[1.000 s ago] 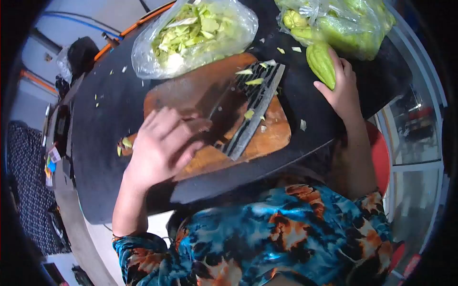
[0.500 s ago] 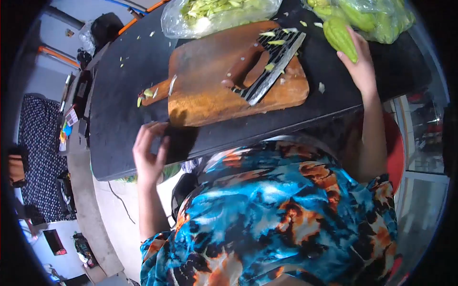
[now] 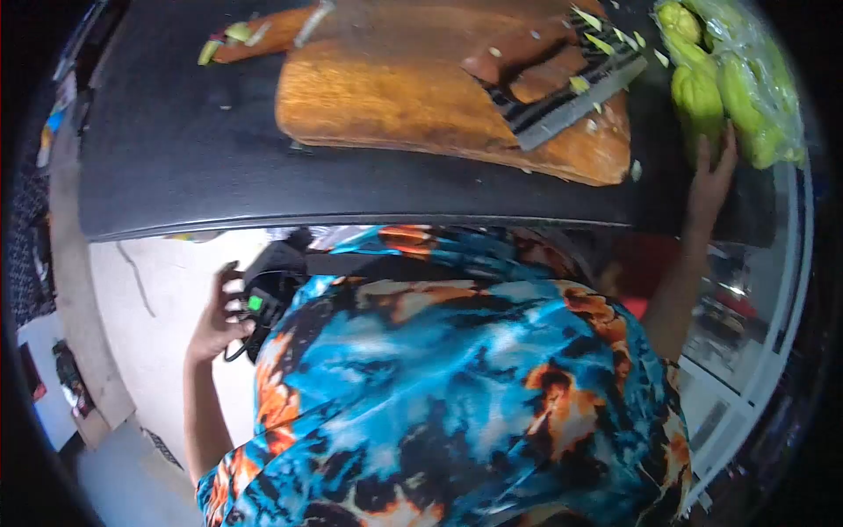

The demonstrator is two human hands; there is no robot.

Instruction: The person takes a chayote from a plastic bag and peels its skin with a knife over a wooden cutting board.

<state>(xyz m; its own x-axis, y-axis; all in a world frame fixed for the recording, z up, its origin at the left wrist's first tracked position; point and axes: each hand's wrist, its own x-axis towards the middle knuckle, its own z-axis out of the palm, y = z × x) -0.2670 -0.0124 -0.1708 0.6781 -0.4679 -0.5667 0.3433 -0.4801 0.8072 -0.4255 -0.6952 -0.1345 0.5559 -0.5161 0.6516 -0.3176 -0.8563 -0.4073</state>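
Observation:
My left hand (image 3: 218, 318) is below the table edge at the left, its fingers apart and curved beside a black device (image 3: 274, 294) with a green light. No grip on the device shows. At the right, my right hand (image 3: 713, 180) has its fingers spread, with the fingertips at the lower end of a green chayote (image 3: 697, 95). That chayote lies against a clear bag of chayotes (image 3: 762, 97). A flat cutter with a brown handle (image 3: 549, 77) rests on the wooden board (image 3: 378, 101), with green slivers on it.
The board's handle (image 3: 272, 33) points left and has green scraps on its end. More slivers are scattered near the board on the black table (image 3: 176, 149). A red object (image 3: 645, 263) is under the table's right side, near a glass-panelled frame (image 3: 755, 351).
The view has tilted down. My left hand has moved from the board to beside the black device below the table edge. My right hand has loosened around the chayote, now beside the bag.

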